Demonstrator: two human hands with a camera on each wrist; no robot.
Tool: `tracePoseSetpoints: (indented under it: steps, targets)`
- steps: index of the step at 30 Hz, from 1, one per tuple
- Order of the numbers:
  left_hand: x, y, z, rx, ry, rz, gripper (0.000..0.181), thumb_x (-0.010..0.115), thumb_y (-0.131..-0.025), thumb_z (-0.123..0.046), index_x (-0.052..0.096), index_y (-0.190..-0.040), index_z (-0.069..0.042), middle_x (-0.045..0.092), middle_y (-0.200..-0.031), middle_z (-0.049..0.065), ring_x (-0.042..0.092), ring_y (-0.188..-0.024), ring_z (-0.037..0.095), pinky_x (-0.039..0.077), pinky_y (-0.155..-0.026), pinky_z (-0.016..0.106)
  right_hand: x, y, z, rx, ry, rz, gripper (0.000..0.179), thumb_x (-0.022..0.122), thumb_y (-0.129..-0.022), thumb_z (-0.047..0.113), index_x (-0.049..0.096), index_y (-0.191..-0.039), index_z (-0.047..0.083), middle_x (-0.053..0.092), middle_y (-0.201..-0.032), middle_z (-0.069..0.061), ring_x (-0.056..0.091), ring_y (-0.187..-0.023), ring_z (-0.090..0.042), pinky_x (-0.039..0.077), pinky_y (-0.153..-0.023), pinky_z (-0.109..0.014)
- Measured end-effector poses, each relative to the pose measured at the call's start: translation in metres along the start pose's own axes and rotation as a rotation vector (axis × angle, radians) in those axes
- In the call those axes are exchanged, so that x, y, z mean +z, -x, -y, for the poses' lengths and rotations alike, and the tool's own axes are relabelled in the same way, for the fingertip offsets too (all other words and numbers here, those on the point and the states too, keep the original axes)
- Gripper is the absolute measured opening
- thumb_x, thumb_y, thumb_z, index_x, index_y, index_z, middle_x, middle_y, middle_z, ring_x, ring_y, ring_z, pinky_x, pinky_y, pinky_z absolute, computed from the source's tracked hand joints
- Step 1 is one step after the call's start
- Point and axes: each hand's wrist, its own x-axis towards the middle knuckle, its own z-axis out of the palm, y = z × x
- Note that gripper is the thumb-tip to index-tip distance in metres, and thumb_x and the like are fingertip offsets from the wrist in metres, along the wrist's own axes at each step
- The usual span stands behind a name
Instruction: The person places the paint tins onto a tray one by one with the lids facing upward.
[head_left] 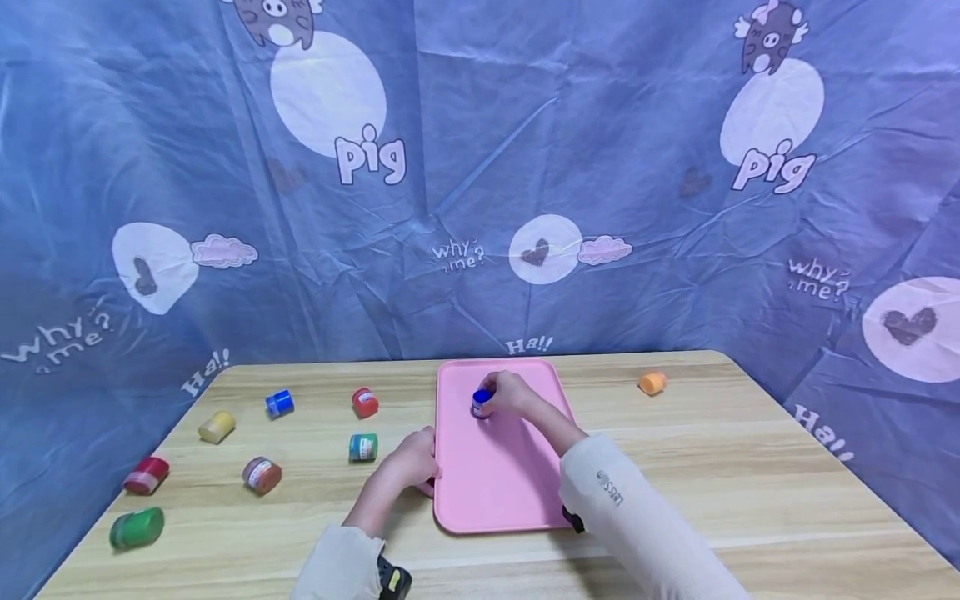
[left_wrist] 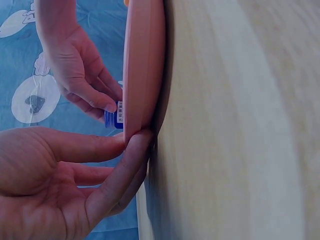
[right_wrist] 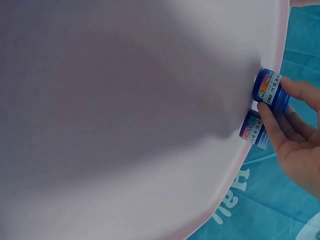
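In the head view my left hand [head_left: 411, 461] is at the left edge of a pink rectangular tray [head_left: 502, 492]. The left wrist view shows its thumb and fingers [left_wrist: 137, 145] pinching the tray's rim. Over the tray's far half, my right hand [head_left: 512, 394] grips a small blue-lidded paint jar [head_left: 481, 403] between thumb and fingers. That jar [right_wrist: 270, 90] is upright, its label showing, and its base is at the tray surface. Close by it in the right wrist view stands a second blue jar [right_wrist: 252, 128], overlapping the tray's rim.
Several paint jars lie on the wooden table left of the tray, among them a red one [head_left: 365, 403], a teal-green one [head_left: 363, 447], a blue one [head_left: 280, 404] and a brown one [head_left: 262, 475]. An orange jar [head_left: 652, 382] is at the far right. A blue printed curtain [head_left: 480, 183] hangs behind.
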Motion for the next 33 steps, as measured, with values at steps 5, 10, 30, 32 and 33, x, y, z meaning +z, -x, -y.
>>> tracePoseSetpoints:
  steps: [5,10,30,32,33]
  targets:
    - [0.0,0.0,0.002,0.008,0.023,0.005,0.034,0.05,-0.069,0.025,0.046,-0.101,0.014,0.047,-0.08,0.018,0.057,-0.057,0.025,0.053,-0.047,0.03,0.003,0.0,0.0,0.008,0.0,-0.006,0.028,0.079,-0.065,0.002,0.065,-0.089,0.0,0.062,-0.081,-0.005,0.059,-0.075,-0.016,0.048,-0.072,-0.025]
    - [0.0,0.0,0.002,0.01,0.029,0.002,0.035,0.049,-0.068,0.025,0.046,-0.101,0.014,0.047,-0.081,0.018,0.058,-0.057,0.026,0.053,-0.047,0.031,0.004,0.001,-0.001,-0.003,-0.007,-0.008,0.028,0.079,-0.065,0.002,0.065,-0.089,0.0,0.063,-0.081,-0.005,0.059,-0.076,-0.016,0.048,-0.072,-0.025]
    - [-0.001,0.005,0.001,0.008,0.008,0.007,0.032,0.051,-0.07,0.024,0.046,-0.1,0.013,0.046,-0.082,0.018,0.057,-0.056,0.025,0.052,-0.047,0.03,-0.023,0.015,0.003,-0.088,-0.032,-0.007,0.025,0.068,-0.074,0.0,0.063,-0.098,-0.007,0.066,-0.088,-0.011,0.062,-0.083,-0.021,0.049,-0.072,-0.027]
    - [-0.001,0.005,0.002,0.006,0.007,0.007,0.032,0.051,-0.07,0.024,0.046,-0.1,0.013,0.046,-0.082,0.018,0.057,-0.056,0.025,0.053,-0.047,0.03,-0.032,0.018,0.002,-0.092,-0.03,-0.017,0.022,0.067,-0.075,0.0,0.063,-0.096,-0.007,0.066,-0.087,-0.012,0.062,-0.082,-0.021,0.049,-0.072,-0.027]
    - [-0.001,0.006,0.002,0.004,0.008,0.007,0.033,0.051,-0.07,0.024,0.046,-0.1,0.013,0.046,-0.082,0.018,0.057,-0.056,0.025,0.053,-0.047,0.03,-0.037,0.019,0.001,-0.091,-0.03,-0.02,0.022,0.067,-0.075,0.0,0.063,-0.096,-0.008,0.065,-0.087,-0.012,0.062,-0.082,-0.021,0.049,-0.073,-0.028]
